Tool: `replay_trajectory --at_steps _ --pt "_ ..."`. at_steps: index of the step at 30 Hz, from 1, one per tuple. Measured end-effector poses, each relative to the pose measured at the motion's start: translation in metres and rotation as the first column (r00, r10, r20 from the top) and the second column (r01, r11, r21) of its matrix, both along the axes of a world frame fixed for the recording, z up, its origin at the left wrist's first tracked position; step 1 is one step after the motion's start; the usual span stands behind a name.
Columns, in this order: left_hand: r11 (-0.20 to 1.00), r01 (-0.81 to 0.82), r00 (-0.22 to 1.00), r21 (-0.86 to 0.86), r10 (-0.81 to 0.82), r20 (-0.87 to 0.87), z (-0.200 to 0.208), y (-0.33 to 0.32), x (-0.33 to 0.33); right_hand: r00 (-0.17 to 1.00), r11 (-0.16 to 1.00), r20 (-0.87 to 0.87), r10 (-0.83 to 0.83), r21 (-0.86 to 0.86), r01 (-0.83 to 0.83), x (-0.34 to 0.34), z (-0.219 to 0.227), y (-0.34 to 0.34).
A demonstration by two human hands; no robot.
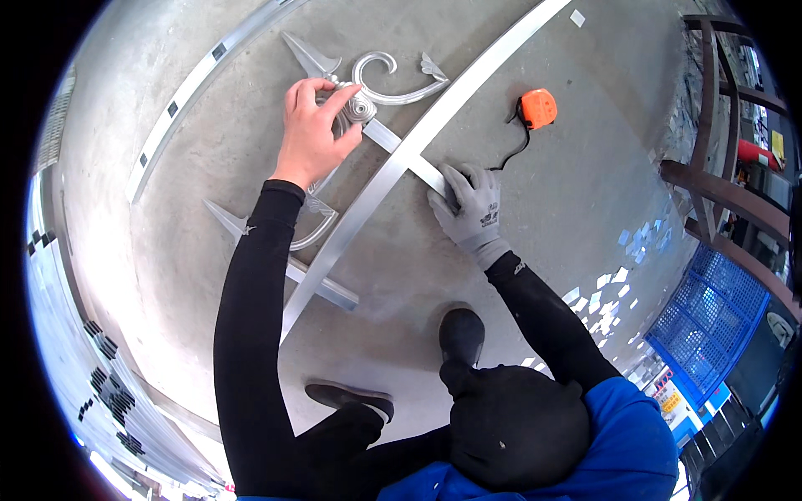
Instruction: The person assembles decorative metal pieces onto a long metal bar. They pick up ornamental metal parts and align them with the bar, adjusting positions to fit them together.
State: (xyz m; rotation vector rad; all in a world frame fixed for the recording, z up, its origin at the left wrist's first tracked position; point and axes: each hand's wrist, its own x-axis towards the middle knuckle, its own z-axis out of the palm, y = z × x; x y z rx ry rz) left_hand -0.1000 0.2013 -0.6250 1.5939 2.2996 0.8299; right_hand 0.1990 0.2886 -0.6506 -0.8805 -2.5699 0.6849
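Note:
A long silver metal rail lies diagonally across the concrete floor, with a short square bar crossing it. At the bar's far end sits a cast silver ornament with a round rosette, a spearhead tip and curled scrolls. My left hand, bare, has its thumb and fingers closed around the rosette. My right hand, in a grey glove, grips the near end of the short bar; its fingertips are partly hidden. Lower down, a second spear-tipped scroll ornament lies beside the rail, near another short crossbar.
An orange tape measure with a black strap lies right of the rail. Another rail with square holes is at far left. A brown metal rack and a blue perforated crate stand at right, near scattered pale pieces.

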Motion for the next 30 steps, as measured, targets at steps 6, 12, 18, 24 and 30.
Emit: replay_trajectory --at_steps 6,12,18,24,30 --pt "0.997 0.015 0.998 -0.082 -0.020 -0.064 -0.001 -0.007 0.006 1.000 1.000 0.001 0.005 -0.013 -0.005 -0.001 -0.002 0.002" --pt "0.999 -0.041 0.996 -0.024 0.038 -0.080 -0.007 -0.019 0.019 1.000 0.998 -0.015 0.013 0.056 -0.013 -0.005 -0.002 0.002" --pt "0.993 -0.109 0.994 -0.035 0.109 -0.025 -0.010 -0.021 0.025 0.999 0.990 -0.006 0.036 0.136 -0.035 -0.003 -0.010 0.000" --pt "0.980 -0.185 0.981 -0.075 0.180 -0.077 -0.005 -0.020 0.034 0.999 0.991 0.033 0.039 0.123 -0.043 -0.001 -0.011 0.001" --pt "0.972 -0.233 0.972 -0.041 0.233 -0.021 -0.017 -0.024 0.038 0.998 0.991 0.031 0.058 0.123 -0.061 -0.003 -0.013 0.001"
